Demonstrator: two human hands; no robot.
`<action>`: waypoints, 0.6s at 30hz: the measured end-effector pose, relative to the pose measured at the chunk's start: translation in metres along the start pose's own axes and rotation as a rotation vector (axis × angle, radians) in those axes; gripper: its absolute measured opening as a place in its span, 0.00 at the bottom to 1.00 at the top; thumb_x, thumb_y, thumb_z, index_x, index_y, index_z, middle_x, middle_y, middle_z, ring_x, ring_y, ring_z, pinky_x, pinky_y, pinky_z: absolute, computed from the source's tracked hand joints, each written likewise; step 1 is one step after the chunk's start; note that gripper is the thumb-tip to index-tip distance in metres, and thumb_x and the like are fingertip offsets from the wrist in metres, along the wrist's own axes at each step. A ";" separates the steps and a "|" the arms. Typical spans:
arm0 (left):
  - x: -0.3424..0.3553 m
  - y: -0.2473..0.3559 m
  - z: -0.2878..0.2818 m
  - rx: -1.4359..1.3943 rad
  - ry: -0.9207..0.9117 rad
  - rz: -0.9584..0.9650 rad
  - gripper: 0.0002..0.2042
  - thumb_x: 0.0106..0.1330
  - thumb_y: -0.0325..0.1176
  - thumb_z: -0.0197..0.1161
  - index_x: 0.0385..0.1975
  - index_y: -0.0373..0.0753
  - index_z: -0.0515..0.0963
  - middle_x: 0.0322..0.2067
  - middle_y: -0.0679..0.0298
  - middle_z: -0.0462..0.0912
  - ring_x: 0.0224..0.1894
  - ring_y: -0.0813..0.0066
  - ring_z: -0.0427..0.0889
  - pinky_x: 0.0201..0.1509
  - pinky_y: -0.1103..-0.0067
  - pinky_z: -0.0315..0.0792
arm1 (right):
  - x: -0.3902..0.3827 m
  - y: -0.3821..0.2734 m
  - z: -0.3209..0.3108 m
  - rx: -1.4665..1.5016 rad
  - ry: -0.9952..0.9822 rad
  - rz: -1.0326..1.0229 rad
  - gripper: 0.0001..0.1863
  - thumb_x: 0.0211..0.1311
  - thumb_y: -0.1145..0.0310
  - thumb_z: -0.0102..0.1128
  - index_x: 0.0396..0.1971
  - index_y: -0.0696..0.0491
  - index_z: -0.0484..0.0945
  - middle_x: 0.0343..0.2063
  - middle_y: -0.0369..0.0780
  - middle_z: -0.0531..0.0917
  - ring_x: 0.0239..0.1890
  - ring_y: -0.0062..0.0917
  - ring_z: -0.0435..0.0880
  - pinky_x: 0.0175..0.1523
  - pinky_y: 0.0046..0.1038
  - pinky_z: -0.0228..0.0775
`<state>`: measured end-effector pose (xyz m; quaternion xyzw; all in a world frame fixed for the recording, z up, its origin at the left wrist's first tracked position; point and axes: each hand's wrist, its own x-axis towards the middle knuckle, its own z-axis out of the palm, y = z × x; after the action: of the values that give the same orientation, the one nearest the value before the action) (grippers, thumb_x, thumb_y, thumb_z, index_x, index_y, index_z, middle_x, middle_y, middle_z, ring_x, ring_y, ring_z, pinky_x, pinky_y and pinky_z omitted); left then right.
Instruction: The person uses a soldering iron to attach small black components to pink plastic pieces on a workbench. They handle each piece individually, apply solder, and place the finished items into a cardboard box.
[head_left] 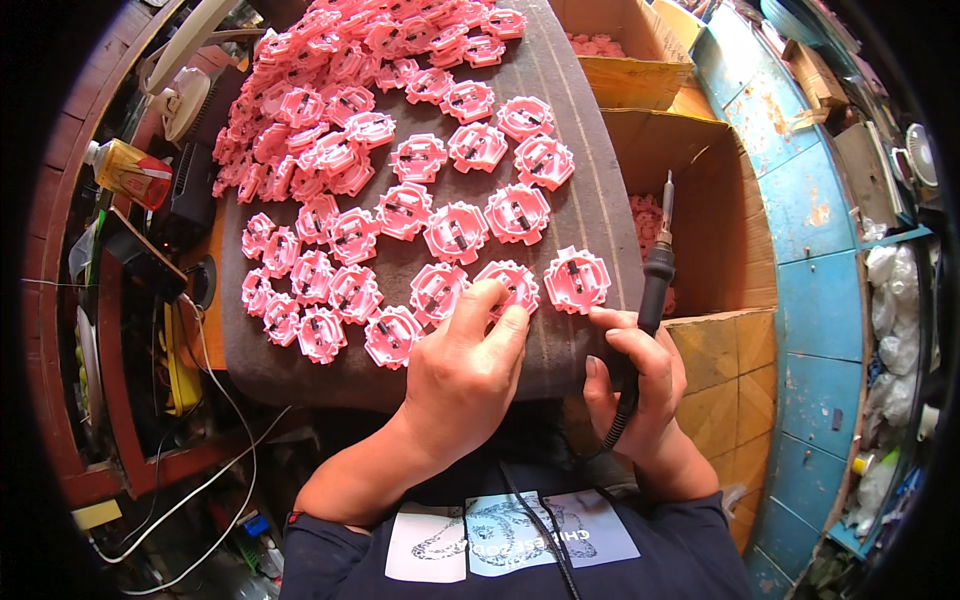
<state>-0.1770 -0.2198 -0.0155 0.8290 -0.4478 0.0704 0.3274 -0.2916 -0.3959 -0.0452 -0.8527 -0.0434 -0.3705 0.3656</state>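
Note:
My left hand (pixel 462 358) is closed, its thumb and forefinger pinching at a pink plastic part (pixel 519 281) with black bits in its middle. The fingers cover much of that part. In my right hand (pixel 645 385) is a soldering iron (pixel 656 276) with a black handle. Its metal tip points up and away from me, apart from the parts, and its cord runs down beside the palm. Just beyond my right fingertips lies another pink part (pixel 577 280). A similar part (pixel 438 293) sits left of the pinched one.
Several pink parts stand in loose rows on the dark cloth-covered table (pixel 400 384), with a big heap (pixel 300 110) at the far left. To the right, an open cardboard box (pixel 720 220) holds more. A bottle (pixel 130 175) and white cables (pixel 250 450) are at left.

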 end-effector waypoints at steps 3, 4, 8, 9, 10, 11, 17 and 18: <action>-0.001 0.001 -0.004 -0.028 -0.038 -0.002 0.13 0.61 0.18 0.73 0.46 0.32 0.82 0.47 0.53 0.81 0.36 0.58 0.87 0.36 0.68 0.81 | -0.009 0.003 0.000 -0.003 0.037 0.009 0.21 0.60 0.80 0.69 0.52 0.59 0.71 0.43 0.54 0.87 0.39 0.48 0.88 0.48 0.43 0.82; -0.003 0.001 -0.006 -0.042 -0.048 0.020 0.13 0.61 0.17 0.72 0.46 0.32 0.82 0.47 0.52 0.81 0.36 0.57 0.88 0.36 0.68 0.82 | -0.011 0.004 0.000 0.003 0.047 0.010 0.22 0.61 0.81 0.69 0.52 0.59 0.71 0.43 0.54 0.87 0.40 0.48 0.88 0.47 0.43 0.82; -0.007 0.001 -0.016 -0.126 -0.142 0.125 0.14 0.59 0.15 0.70 0.45 0.30 0.82 0.50 0.50 0.82 0.42 0.52 0.89 0.43 0.66 0.84 | -0.016 0.001 0.003 0.040 0.057 0.009 0.23 0.61 0.81 0.71 0.53 0.59 0.70 0.43 0.54 0.86 0.39 0.47 0.89 0.45 0.43 0.83; -0.010 -0.002 -0.016 -0.145 -0.182 0.155 0.14 0.58 0.15 0.69 0.45 0.30 0.82 0.51 0.50 0.82 0.44 0.52 0.89 0.44 0.65 0.85 | -0.015 -0.001 0.006 0.052 0.052 0.008 0.24 0.61 0.81 0.71 0.54 0.59 0.70 0.42 0.54 0.86 0.39 0.46 0.89 0.45 0.43 0.83; -0.011 -0.004 -0.016 -0.167 -0.221 0.186 0.14 0.58 0.15 0.69 0.44 0.30 0.82 0.51 0.50 0.82 0.45 0.51 0.89 0.45 0.65 0.85 | -0.011 -0.003 0.008 0.057 0.041 -0.015 0.25 0.61 0.81 0.72 0.54 0.58 0.70 0.41 0.53 0.85 0.39 0.46 0.88 0.43 0.43 0.83; -0.010 -0.005 -0.017 -0.183 -0.238 0.186 0.14 0.57 0.15 0.68 0.44 0.30 0.82 0.52 0.51 0.82 0.47 0.51 0.88 0.47 0.65 0.85 | -0.009 -0.004 0.010 0.058 0.037 -0.021 0.25 0.61 0.82 0.72 0.54 0.58 0.70 0.40 0.52 0.85 0.38 0.45 0.88 0.42 0.42 0.82; -0.004 -0.007 -0.019 -0.249 -0.238 0.188 0.14 0.56 0.19 0.73 0.42 0.31 0.82 0.51 0.52 0.83 0.42 0.56 0.88 0.41 0.67 0.83 | -0.006 -0.002 0.018 0.075 0.040 -0.046 0.24 0.59 0.86 0.70 0.53 0.58 0.72 0.37 0.51 0.84 0.34 0.42 0.86 0.37 0.37 0.80; -0.004 -0.007 -0.018 -0.243 -0.207 0.194 0.14 0.55 0.19 0.74 0.42 0.31 0.82 0.51 0.51 0.83 0.40 0.57 0.87 0.40 0.67 0.83 | -0.005 -0.002 0.019 0.078 0.040 -0.048 0.24 0.59 0.87 0.70 0.53 0.58 0.72 0.37 0.50 0.84 0.34 0.41 0.86 0.37 0.37 0.80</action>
<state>-0.1710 -0.2035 -0.0069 0.7393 -0.5620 -0.0386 0.3689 -0.2848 -0.3814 -0.0565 -0.8291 -0.0712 -0.3941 0.3902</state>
